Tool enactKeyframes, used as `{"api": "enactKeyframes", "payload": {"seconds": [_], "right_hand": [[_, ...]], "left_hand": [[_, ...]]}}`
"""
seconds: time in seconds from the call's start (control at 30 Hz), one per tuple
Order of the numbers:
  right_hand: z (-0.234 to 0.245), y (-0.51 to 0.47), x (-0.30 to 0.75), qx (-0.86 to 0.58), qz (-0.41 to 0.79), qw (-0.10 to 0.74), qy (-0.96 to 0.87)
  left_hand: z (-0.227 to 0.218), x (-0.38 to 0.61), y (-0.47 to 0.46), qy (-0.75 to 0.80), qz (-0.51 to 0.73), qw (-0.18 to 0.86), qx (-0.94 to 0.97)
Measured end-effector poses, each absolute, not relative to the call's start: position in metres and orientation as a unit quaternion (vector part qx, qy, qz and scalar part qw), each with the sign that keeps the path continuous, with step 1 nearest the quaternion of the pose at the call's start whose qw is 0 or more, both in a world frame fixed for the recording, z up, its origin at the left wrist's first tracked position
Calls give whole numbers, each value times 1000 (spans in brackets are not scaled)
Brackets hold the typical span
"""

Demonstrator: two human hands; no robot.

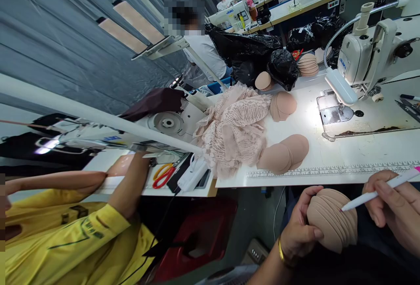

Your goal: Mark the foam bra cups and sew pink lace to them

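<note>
There are the wearer's two hands (294,234), one white pen (367,197), one lace heap (236,127) and at least five beige pad stacks (330,219).

Your left hand (297,234) grips, thumb (313,233) across front, forearm (271,263) slanting up; your right hand (395,206) pinches, fingers (376,210) bent.

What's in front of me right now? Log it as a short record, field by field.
Left hand: holds a fanned stack of beige pieces
Right hand: holds a white pen, tip at the stack
Table: pale lace fabric, more beige pieces, printed ruler scale
Machine: white sewing machine, needle area lit
Neighbour: co-worker in yellow shirt, picture left
</note>
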State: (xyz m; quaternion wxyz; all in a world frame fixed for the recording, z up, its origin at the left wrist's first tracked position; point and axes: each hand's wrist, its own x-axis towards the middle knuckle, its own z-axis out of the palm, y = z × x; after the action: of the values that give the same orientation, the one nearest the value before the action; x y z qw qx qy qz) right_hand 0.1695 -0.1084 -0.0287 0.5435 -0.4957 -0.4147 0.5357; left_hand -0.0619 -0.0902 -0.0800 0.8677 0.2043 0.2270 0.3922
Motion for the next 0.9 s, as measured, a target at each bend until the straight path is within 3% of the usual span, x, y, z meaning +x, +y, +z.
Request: {"api": "enactKeyframes", "payload": {"seconds": [0.5, 0.9], "right_hand": [[2, -117, 149, -550, 557, 526, -333], [-6, -115, 152, -522, 561, 540, -347]], "left_hand": [[-74, -59, -89, 255, 388, 865, 192], [-78, -60, -91, 250, 391, 863, 199]]}}
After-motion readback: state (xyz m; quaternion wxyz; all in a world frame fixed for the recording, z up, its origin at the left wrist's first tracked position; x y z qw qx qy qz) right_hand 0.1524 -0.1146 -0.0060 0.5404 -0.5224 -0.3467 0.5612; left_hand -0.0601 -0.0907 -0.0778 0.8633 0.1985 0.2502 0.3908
